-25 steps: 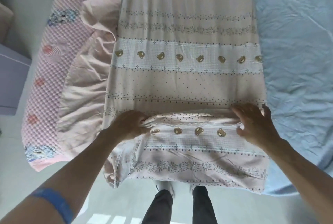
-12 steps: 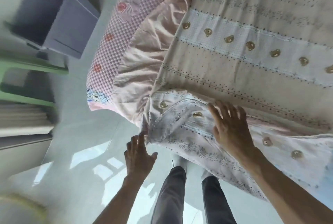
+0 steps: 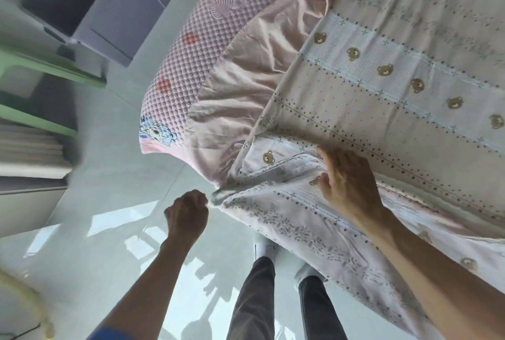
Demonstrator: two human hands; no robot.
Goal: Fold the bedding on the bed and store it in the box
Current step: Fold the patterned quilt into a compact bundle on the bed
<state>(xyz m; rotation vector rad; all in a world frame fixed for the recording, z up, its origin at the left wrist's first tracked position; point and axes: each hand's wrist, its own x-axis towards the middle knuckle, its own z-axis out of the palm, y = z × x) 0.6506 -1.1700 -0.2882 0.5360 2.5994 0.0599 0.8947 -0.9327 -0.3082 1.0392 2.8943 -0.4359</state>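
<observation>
Far left on floor: box (image 3: 114, 11), lilac, open top facing up, well apart from sheet — carry needed once folded. Green stool legs (image 3: 52, 66) near it, left edge.

Mid-left: left grip (image 3: 188, 211) closed as fist, pinching near-left corner of sheet (image 3: 382, 88) just off bed edge, w/ corner drawn taut toward floor side. Pink quilted mattress (image 3: 191, 47) & ruffled pink skirt (image 3: 246, 93) under sheet, left of it.

Centre-right: right grip (image 3: 347, 184) w/ fingers spread, thumb tucked by a fabric ridge, pressing flat on folded-over near hem; not curled round cloth as far as visible. Rest of sheet spread across bed to far right, bear & dot bands showing.

Handling, as judged: thin cotton, light, fully limp, no stiffness — sags & bunches wherever unsupported, slides easily over skirt. Not fragile. Best taken at corners & along hem, pinched thru both layers so fold stays aligned; flat palm good for pinning crease, poor for lifting. Near overhang prob. drags if released.
</observation>
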